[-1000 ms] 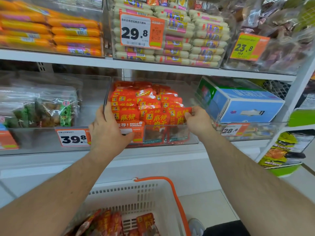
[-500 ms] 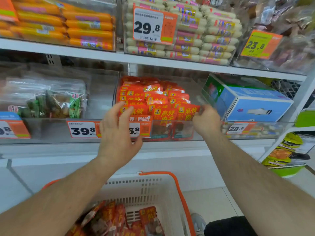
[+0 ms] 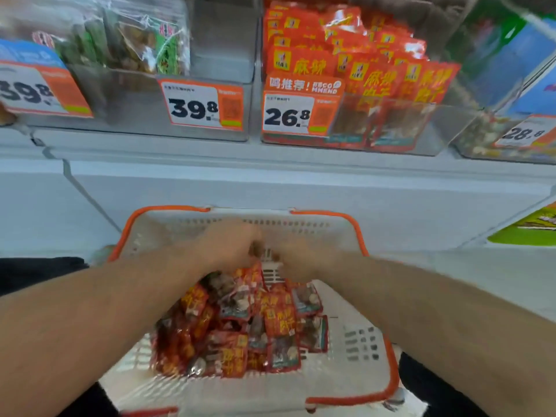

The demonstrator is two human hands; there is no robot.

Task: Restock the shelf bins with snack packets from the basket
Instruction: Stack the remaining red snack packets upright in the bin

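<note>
A white basket with orange rim [image 3: 376, 350] sits below me and holds a pile of red snack packets [image 3: 240, 323]. Both my hands are down inside it at its far end, blurred by motion. My left hand [image 3: 231, 245] hovers over the top of the pile, fingers pointing down. My right hand [image 3: 301, 258] is close beside it, just right of the pile's top. The blur hides whether either hand grips a packet. Above, the clear shelf bin [image 3: 436, 127] with the 26.8 tag holds upright rows of the same red packets [image 3: 355, 64].
Left of that bin, a clear bin [image 3: 135, 97] tagged 39.8 holds green-labelled bags. On the right stands a blue and green box [image 3: 511, 61] above a 28.8 bin. A white shelf ledge [image 3: 270, 164] juts out between the bins and the basket.
Both hands have left the front of the red-packet bin and dropped into the basket. My view has tilted down, so the basket now fills the lower frame.
</note>
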